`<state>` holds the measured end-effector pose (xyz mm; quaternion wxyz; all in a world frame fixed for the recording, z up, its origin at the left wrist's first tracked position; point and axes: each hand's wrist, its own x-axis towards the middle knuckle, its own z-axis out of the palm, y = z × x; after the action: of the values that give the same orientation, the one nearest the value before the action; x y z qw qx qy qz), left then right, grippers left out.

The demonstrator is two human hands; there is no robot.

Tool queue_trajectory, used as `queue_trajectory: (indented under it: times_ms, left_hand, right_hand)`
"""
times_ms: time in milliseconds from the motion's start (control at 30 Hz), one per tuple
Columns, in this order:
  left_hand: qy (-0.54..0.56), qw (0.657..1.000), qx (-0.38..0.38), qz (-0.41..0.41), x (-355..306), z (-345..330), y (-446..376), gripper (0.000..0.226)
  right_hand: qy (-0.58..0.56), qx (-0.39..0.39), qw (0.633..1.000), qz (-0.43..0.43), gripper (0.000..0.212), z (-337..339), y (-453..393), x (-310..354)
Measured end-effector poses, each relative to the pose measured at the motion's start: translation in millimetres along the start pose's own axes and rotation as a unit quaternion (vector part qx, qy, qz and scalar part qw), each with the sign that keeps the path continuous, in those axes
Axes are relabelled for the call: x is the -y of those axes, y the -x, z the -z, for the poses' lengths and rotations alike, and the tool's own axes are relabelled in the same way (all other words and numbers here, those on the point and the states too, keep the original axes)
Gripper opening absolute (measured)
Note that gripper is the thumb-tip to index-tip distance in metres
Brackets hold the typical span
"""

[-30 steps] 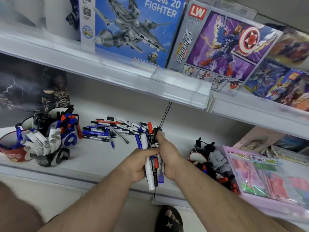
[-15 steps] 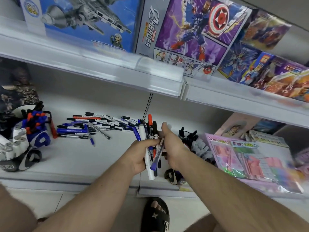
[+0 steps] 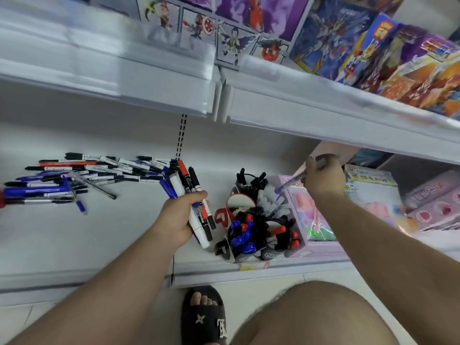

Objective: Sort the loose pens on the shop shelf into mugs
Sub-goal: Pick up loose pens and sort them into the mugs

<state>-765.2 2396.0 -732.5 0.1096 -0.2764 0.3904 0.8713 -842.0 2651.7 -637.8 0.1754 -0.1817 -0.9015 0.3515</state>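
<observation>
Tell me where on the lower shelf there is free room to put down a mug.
Bare shelf lies in front of the loose pens, left of the left hand. The right side is crowded: mugs packed with pens, then pink packets.

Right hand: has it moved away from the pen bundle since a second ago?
Yes. The right hand, pinching one pen, has moved right, off the bundle in the left hand, to above the mugs.
</observation>
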Motion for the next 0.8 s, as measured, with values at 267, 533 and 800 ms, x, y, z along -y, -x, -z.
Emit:
queue_trajectory:
  times_ms: [267,533,800]
  left_hand:
    - [0.001,1.000,-0.002,0.015,1.1,-8.6,-19.2,0.007]
    - [0.027,1.000,-0.007,0.013,-7.0,-6.6,-26.0,0.005]
    - [0.004,1.000,-0.009,0.004,-7.2,-0.8,-26.2,0.005]
  right_hand:
    - [0.073,0.040,0.996,0.014,0.032,-40.1,-6.0,-49.2]
    - [0.224,0.165,0.958,0.071,0.044,-88.5,-2.5,-86.8]
    - [0.413,0.264,0.865,0.107,0.062,-97.3,4.1,-104.2]
